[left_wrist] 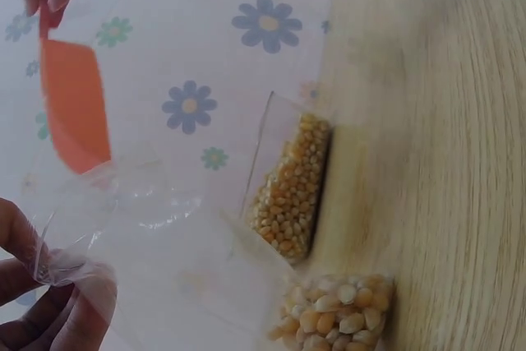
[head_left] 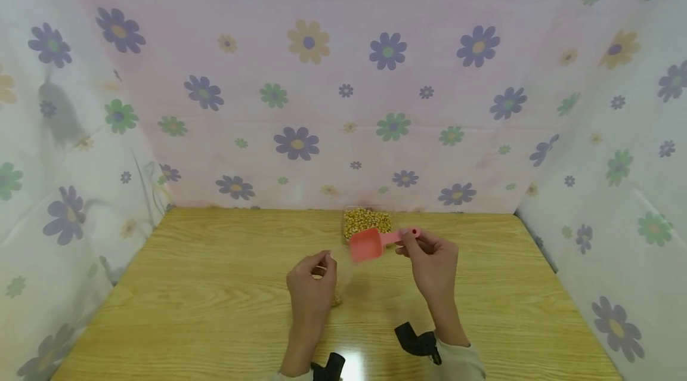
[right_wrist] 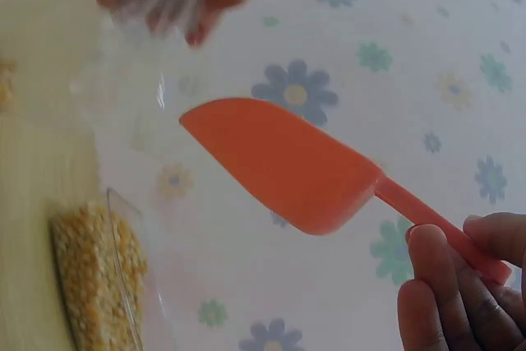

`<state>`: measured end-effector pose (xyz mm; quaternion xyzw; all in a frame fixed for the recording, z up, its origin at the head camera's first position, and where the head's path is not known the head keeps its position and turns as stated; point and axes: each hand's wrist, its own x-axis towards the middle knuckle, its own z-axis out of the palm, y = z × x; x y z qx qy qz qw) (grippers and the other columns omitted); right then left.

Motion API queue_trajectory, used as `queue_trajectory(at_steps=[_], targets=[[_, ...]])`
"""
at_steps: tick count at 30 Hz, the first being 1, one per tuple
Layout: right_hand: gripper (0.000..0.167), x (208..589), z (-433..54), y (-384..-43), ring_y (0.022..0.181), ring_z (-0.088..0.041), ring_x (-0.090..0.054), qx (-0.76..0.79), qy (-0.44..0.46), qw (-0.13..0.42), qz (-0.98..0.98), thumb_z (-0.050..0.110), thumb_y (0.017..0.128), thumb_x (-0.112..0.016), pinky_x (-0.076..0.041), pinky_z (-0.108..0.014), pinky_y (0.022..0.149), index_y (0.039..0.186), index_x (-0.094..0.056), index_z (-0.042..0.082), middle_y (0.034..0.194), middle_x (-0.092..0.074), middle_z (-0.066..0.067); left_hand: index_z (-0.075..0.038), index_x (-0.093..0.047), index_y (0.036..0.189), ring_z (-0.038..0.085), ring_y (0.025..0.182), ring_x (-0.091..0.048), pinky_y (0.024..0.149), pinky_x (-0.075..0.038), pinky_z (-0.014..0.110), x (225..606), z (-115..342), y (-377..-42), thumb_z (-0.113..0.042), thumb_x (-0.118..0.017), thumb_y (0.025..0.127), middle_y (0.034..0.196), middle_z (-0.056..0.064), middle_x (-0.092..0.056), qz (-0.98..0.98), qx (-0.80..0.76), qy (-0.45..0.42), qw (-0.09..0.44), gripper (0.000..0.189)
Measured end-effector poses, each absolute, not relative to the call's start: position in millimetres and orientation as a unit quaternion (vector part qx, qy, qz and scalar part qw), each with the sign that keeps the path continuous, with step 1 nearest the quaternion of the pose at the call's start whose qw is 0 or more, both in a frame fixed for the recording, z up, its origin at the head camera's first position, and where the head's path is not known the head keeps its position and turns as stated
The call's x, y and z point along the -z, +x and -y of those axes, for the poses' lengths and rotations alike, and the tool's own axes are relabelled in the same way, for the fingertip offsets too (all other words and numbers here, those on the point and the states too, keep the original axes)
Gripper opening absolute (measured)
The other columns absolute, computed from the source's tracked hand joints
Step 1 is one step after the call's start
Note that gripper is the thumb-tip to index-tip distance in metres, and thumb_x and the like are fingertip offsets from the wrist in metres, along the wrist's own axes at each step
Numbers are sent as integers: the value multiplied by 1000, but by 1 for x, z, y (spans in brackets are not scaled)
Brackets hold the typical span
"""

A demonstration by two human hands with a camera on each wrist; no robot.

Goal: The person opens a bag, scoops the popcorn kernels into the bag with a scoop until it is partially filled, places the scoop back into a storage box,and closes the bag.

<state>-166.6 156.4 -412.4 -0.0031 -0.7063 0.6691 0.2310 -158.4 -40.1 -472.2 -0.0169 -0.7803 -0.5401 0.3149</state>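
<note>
My right hand (head_left: 436, 262) pinches the handle of a small red scoop (head_left: 367, 244), held up above the table. No kernels show on the part of the scoop I can see. To its left, my left hand (head_left: 313, 282) pinches the top edge of a clear plastic bag (left_wrist: 164, 236). Corn kernels (left_wrist: 341, 318) lie in the bottom of that bag, which rests on the table. Behind both hands stands a clear box (left_wrist: 259, 150) of yellow corn kernels (head_left: 361, 220); the right wrist view shows the box (right_wrist: 123, 260) too.
The wood-grain table (head_left: 214, 285) reaches back to a flowered cloth wall (head_left: 343, 71). More flowered cloth hangs along the left and right sides. A black wrist mount (head_left: 415, 342) sits at the right wrist, another (head_left: 328, 367) at the left.
</note>
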Motion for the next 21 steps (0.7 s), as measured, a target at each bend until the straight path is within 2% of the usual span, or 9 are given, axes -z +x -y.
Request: queue_trajectory(at_steps=[3,9,13,16,21], targets=[[20,414,-169,-175,59,-8,-71,-661,-22,257,705,8,96,-71,-61,-25,66,101,-76,-11,75,-76,-11,2,-81,95,10,60,-64,51,-55,21,473,40,-158,1,-67,91,77,7,-73,780,538,-21,319,15],[22,424,-180,-203,60,-6,-70,-633,4,288,719,11,96,-71,-61,-25,62,93,-77,-10,82,-74,-27,3,-80,96,11,60,-64,50,-54,18,474,41,-157,4,-66,91,78,8,-74,766,552,-34,329,15],[23,430,-180,-224,63,-15,-72,-602,28,294,742,12,96,-71,-61,-26,61,87,-76,-8,83,-74,-26,2,-80,97,11,61,-65,50,-54,18,475,42,-158,4,-66,92,80,9,-75,757,562,-39,331,15],[22,434,-181,-237,60,-16,-71,-576,28,292,764,11,96,-71,-58,-25,55,83,-75,-6,81,-75,-22,2,-80,97,11,61,-65,50,-54,18,477,42,-160,4,-66,92,80,9,-74,752,568,-41,332,15],[19,448,-183,-255,61,-32,-72,-560,24,284,778,8,96,-71,-55,-22,52,84,-76,-6,79,-75,-22,1,-81,96,11,61,-65,49,-54,18,478,42,-162,5,-67,92,80,9,-74,749,571,-35,333,15]])
